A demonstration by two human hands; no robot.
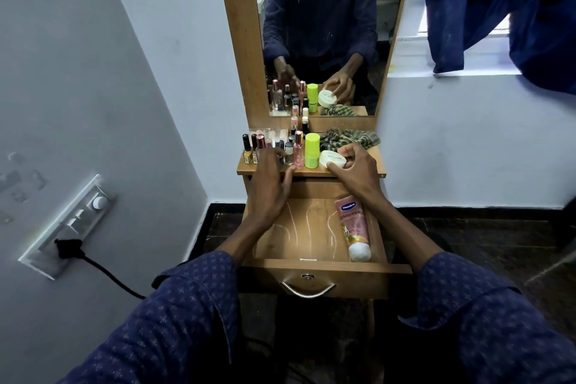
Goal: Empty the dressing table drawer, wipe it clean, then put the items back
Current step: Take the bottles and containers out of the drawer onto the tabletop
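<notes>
Drawer [311, 268] (smooth wood), seemingly chalk-streaked

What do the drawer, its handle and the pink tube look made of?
Drawer: wood-grain laminate board, it seems, with a matt finish and pale streaks on its floor. Handle: shiny silver metal, judging by the highlights. Vaseline tube: glossy soft plastic with a white cap, probably.

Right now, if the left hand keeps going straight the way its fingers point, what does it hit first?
The left hand points toward the mirror, fingertips already among the small bottles on the shelf. It would likely meet those first; which one exactly is unclear from this depth.
</notes>
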